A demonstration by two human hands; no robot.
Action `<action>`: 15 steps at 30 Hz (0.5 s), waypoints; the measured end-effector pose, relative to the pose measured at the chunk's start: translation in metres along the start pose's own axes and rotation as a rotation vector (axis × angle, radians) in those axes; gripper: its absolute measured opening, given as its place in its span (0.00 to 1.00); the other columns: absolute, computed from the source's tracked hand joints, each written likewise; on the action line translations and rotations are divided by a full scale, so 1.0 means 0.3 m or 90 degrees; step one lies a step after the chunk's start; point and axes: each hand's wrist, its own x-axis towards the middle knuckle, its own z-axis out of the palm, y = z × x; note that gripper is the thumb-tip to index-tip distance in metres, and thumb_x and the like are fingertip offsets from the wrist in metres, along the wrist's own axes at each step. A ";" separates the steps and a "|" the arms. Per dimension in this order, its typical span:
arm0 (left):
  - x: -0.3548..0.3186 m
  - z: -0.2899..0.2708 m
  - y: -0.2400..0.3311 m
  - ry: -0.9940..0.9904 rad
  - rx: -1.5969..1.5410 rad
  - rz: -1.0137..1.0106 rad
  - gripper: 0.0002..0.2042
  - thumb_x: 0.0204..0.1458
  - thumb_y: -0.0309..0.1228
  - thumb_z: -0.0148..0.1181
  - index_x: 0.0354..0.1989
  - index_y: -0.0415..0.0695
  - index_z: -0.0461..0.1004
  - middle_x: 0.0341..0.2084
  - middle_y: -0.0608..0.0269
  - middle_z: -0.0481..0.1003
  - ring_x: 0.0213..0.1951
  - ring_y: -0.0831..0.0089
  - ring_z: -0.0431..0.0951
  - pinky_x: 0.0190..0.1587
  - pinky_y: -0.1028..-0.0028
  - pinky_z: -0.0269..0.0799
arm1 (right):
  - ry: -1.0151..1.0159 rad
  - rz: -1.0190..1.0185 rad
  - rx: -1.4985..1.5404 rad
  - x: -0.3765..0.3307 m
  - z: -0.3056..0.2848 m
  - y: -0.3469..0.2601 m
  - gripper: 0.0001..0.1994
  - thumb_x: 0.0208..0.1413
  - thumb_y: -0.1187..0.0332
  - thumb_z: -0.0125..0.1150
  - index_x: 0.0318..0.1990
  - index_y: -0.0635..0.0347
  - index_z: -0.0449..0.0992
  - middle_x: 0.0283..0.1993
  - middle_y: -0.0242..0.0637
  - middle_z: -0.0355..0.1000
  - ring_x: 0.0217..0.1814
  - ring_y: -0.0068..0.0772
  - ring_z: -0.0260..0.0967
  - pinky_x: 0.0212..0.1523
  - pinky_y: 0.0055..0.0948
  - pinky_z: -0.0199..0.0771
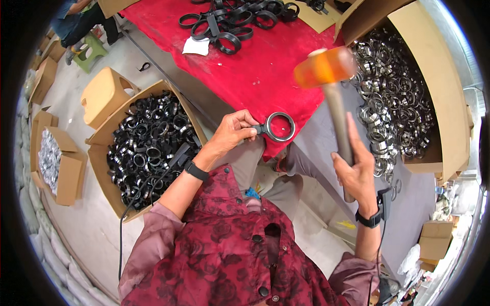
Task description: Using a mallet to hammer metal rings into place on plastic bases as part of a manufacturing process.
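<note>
My left hand [234, 133] pinches the short black handle of a ring-shaped part [280, 127]. That part is a black ring with a shiny metal band inside, held over the corner of the red cloth [229, 76]. In my right hand [357, 168] is a mallet [339, 112] with a pale handle and an orange, see-through head. The mallet is raised to the right of the ring, apart from it, and its head is slightly blurred. Black ring parts [237, 23] lie heaped at the far end of the cloth beside a white scrap [196, 46].
On the right, an open carton [426, 102] spills metal rings [383, 127] onto a grey surface [408, 214]. A carton [97, 168] of finished-looking black rings [148, 148] stands at my left, by a tan stool [104, 97]. Farther left is a carton [71, 178] of silvery pieces. A person [81, 23] sits at the far left.
</note>
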 end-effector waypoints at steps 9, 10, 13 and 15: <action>0.013 -0.033 -0.008 -0.018 -0.010 0.012 0.07 0.56 0.22 0.63 0.42 0.40 0.75 0.30 0.67 0.77 0.31 0.81 0.76 0.37 0.79 0.72 | -0.055 0.176 0.178 -0.092 0.017 0.074 0.40 0.56 0.81 0.56 0.77 0.58 0.51 0.48 0.38 0.77 0.18 0.15 0.62 0.18 0.21 0.66; 0.013 -0.033 -0.012 -0.018 -0.007 0.009 0.07 0.56 0.22 0.63 0.42 0.40 0.75 0.30 0.67 0.77 0.31 0.81 0.76 0.37 0.79 0.72 | -0.054 0.177 0.182 -0.094 0.002 0.069 0.40 0.56 0.81 0.56 0.77 0.58 0.51 0.48 0.38 0.77 0.18 0.15 0.62 0.18 0.21 0.66; 0.011 -0.030 -0.013 -0.011 -0.009 0.010 0.08 0.56 0.21 0.63 0.43 0.40 0.76 0.31 0.67 0.77 0.32 0.80 0.76 0.38 0.78 0.73 | 0.068 0.155 0.318 -0.109 -0.038 0.036 0.43 0.54 0.82 0.54 0.79 0.56 0.47 0.33 0.33 0.74 0.17 0.17 0.62 0.20 0.23 0.69; 0.018 -0.010 -0.008 -0.014 -0.025 0.018 0.08 0.56 0.21 0.63 0.43 0.40 0.76 0.32 0.66 0.77 0.32 0.80 0.76 0.39 0.78 0.73 | 0.121 0.039 0.127 -0.181 0.052 0.168 0.42 0.55 0.80 0.56 0.78 0.57 0.49 0.38 0.36 0.76 0.22 0.23 0.67 0.28 0.27 0.75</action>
